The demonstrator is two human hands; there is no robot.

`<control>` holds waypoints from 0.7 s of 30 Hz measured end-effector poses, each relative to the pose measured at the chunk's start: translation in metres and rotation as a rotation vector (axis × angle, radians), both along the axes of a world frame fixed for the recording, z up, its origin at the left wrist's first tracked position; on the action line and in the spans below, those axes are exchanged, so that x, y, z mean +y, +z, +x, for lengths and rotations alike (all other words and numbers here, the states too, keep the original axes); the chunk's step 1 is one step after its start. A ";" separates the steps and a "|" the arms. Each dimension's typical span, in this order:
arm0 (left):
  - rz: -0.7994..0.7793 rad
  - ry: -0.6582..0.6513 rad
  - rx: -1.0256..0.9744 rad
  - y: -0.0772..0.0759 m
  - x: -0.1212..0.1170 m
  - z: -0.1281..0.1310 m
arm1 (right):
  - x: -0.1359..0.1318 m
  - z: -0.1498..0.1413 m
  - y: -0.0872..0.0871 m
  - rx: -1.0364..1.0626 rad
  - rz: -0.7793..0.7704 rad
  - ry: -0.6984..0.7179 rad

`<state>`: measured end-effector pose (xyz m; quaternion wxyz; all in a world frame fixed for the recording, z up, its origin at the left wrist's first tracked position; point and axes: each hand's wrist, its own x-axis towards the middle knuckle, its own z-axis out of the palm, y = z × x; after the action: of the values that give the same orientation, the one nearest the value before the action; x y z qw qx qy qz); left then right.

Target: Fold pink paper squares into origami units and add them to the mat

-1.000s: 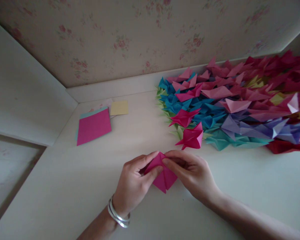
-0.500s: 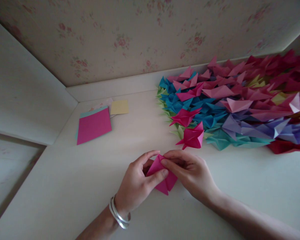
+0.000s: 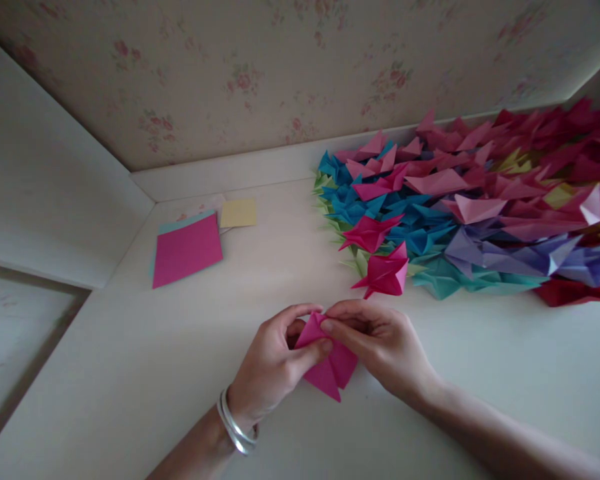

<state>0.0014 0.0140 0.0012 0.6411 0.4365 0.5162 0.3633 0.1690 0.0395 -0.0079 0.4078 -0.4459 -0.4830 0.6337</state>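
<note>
Between my two hands is a piece of pink origami paper [image 3: 329, 373], folded into a pointed kite-like shape with a split at its lower end. My left hand [image 3: 280, 357], with silver bangles at the wrist, grips its left side, thumb pressed on the front. On the upper right part, my right hand [image 3: 380, 340] pinches the paper near its top corner with thumb and index finger. The fingers behind the paper are partly hidden. Just beyond my right hand lies a finished-looking pink origami crane [image 3: 386, 270], with another pink crane [image 3: 369, 233] behind it.
A large heap of folded paper cranes [image 3: 460, 180] in several colours fills the back right. At the left lie a stack of square paper with a magenta sheet [image 3: 189, 252] on top and a small yellow pad [image 3: 239, 213]. A floral wall [image 3: 245, 80] rises behind the white table [image 3: 190, 340].
The lower tip of the pink paper has swung slightly down and to the right, and its lower flaps are spread wider. Both hands keep nearly the same grip.
</note>
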 end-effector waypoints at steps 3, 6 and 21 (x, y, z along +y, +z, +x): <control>0.148 -0.013 0.211 0.004 -0.003 0.001 | 0.003 0.001 0.000 0.017 -0.003 -0.015; 0.322 -0.008 0.456 0.006 -0.005 0.000 | 0.003 0.001 -0.003 0.074 -0.040 0.037; 0.213 -0.055 0.458 0.012 -0.001 -0.005 | 0.004 0.002 0.000 0.071 -0.093 0.133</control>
<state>-0.0033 0.0133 0.0127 0.4676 0.5862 0.5948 0.2898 0.1715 0.0435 -0.0076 0.3605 -0.4084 -0.4666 0.6968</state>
